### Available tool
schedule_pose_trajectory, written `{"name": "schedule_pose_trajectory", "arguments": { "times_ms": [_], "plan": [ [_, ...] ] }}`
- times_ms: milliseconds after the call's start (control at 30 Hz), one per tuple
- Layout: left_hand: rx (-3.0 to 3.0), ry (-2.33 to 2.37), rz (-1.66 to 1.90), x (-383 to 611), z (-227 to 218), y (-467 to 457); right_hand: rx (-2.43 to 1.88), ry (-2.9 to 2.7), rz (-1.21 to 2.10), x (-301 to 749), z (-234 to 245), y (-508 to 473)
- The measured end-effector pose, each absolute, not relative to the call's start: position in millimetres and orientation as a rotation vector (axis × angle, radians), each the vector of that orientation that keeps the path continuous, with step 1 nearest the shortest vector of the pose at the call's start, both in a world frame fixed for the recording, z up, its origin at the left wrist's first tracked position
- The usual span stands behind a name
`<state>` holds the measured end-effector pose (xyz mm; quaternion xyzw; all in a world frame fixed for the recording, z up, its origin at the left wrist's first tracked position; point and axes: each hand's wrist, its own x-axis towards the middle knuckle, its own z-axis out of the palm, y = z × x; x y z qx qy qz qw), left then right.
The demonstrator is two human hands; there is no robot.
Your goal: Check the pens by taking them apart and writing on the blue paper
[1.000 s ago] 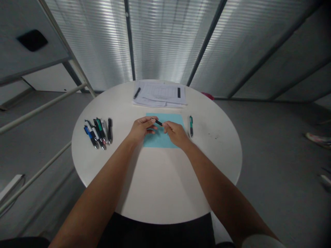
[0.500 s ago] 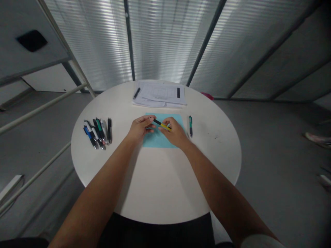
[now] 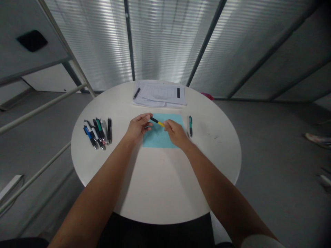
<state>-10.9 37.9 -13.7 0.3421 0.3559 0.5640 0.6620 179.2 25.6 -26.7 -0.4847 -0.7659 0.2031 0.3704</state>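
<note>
Against the earlier frames, the black-and-yellow pen slid left toward my left hand, its yellow section now showing; my right hand drew back slightly to the pen's end.

The head-worn camera looks forward and down from close above the round white table; the left hand and right hand sit just above frame centre (fairly near).

An office or meeting space, by the look of it (no machinery about): a round white worktop with printed papers and pens, before ribbed translucent panels.
</note>
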Motion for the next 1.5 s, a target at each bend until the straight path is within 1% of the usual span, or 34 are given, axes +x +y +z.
{"name": "schedule_pose_trajectory", "arguments": {
  "times_ms": [167, 367, 467, 600, 767, 833, 1000, 1167, 1333, 1500],
  "plan": [
    [0.786, 0.798, 1.269, -10.4, -13.5, 37.6, -1.268, -1.899, 0.613, 178.4, -26.5, 24.4],
    [0.774, 0.782, 1.286, -11.8, -16.1, 39.1, -1.178, -1.934, 0.437, 179.7, -27.6, 28.2],
    [0.776, 0.781, 1.295, -12.2, -16.4, 39.3, -1.178, -2.001, 0.519, 180.4, -27.4, 26.8],
    [0.757, 0.802, 1.302, -11.4, -14.9, 38.8, -1.237, -1.932, 0.617, 179.0, -31.5, 26.2],
    [0.763, 0.820, 1.312, -10.4, -14.3, 38.7, -1.184, -1.930, 0.472, 180.4, -31.7, 29.7],
    [0.773, 0.818, 1.321, -10.5, -15.0, 38.9, -1.174, -1.955, 0.497, 181.4, -29.3, 28.6],
    [0.773, 0.820, 1.332, -11.6, -15.2, 39.0, -1.194, -1.848, 0.761, 176.8, -27.1, 24.9],
    [0.802, 0.884, 1.355, -11.7, -18.5, 41.9, -1.083, -1.322, 1.160, 177.6, -22.3, 33.4],
    [1.109, 1.053, 1.361, -7.4, -21.8, 41.4, -0.881, -0.906, 1.476, 188.9, -7.4, 35.6],
    [1.374, 1.211, 1.234, -3.4, -19.0, 35.3, -0.702, -0.664, 1.712, 187.9, 0.2, 29.3]
  ]
}}
